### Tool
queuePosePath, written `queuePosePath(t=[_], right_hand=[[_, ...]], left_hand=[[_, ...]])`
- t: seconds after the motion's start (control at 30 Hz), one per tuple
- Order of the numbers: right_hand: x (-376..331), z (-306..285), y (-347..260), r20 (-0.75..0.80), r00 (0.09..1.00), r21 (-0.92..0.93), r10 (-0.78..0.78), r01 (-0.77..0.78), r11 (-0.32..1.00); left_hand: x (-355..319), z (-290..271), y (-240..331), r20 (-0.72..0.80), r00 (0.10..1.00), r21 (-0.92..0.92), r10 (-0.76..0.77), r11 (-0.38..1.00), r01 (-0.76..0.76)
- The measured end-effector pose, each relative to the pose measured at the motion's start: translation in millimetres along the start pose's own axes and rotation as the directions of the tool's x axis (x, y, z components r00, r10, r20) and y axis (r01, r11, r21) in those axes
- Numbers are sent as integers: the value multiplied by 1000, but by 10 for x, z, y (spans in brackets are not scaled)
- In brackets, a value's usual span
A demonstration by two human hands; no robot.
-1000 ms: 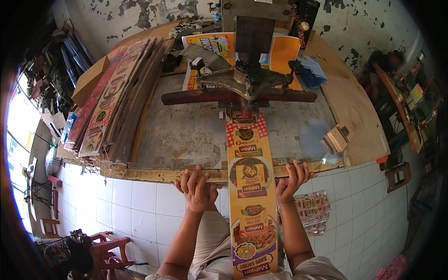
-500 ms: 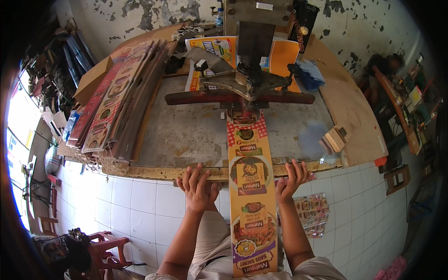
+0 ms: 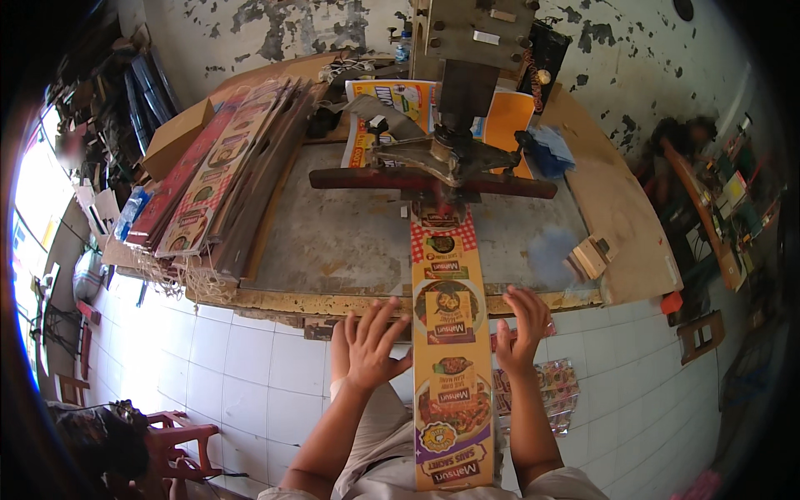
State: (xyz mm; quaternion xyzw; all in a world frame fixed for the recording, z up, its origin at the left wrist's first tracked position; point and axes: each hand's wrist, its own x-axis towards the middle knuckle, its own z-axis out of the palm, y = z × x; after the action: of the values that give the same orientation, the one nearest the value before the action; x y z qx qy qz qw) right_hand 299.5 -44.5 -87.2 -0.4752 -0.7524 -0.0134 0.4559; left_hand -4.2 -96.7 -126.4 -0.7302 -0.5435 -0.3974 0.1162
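A long printed cardboard strip with food pictures runs from under the press toward my lap. Its far end lies beneath the dark metal press head, which carries a long crossbar. To the left of the strip is my left hand, fingers spread, thumb close to the strip's edge; whether it touches cannot be told. My right hand is on the other side with fingers stretched and thumb apart, just short of the table's front edge. Neither hand grips anything.
Stacked long printed strips and boards lie on the table's left side, beside a brown cardboard box. A wooden block sits at right. Printed sheets lie on the tiled floor. A red stool stands lower left.
My left hand has come off the table's front edge and moved right, toward the strip. My right hand has also come off the edge. The view has shifted slightly; the strip remains under the press.
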Motion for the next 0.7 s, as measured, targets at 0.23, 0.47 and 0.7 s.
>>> queuePosePath(t=[0.23, 0.47, 0.7], right_hand=[[339, -217, -235, 322, 942, 98, -91, 62, 993], [400, -279, -333, 389, 920, 80, -48, 18, 997], [419, -245, -291, 417, 909, 23, -30, 22, 999]], left_hand=[[47, 21, 171, 35, 996, -131, 88, 988, -82], [89, -24, 173, 43, 995, -154, 93, 984, -85], [153, -102, 177, 98, 992, -159, 84, 985, -68]])
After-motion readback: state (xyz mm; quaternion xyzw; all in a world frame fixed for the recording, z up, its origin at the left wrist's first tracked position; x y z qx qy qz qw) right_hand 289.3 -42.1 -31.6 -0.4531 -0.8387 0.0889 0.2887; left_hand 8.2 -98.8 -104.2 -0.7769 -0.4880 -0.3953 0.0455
